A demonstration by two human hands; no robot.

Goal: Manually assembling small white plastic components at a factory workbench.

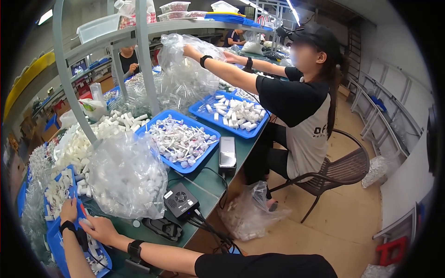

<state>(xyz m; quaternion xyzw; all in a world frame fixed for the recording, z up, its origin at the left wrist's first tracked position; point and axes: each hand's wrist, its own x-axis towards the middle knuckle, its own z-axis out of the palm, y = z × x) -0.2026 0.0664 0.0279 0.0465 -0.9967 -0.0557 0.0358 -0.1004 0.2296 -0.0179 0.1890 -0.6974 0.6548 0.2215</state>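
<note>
At the lower left, both my hands are over a blue tray (pixel 54 241) of small white plastic parts. My left hand (pixel 68 209) rests at the tray's far side with its fingers curled down among the parts; what it holds is hidden. My right hand (pixel 99 230) lies just right of it, its fingers closed on a small white part (pixel 85 223) between the two hands. Each wrist wears a black band. A bulging clear bag of white parts (pixel 125 178) stands right behind my hands.
A black box with cables (pixel 181 200) and a dark phone-like device (pixel 227 155) lie on the green table. Two blue trays of parts (pixel 178 139) (pixel 232 113) sit farther back. A seated co-worker (pixel 296 102) on a brown chair (pixel 340 169) reaches into a clear bag (pixel 185 69). Another bag (pixel 250 213) lies on the floor.
</note>
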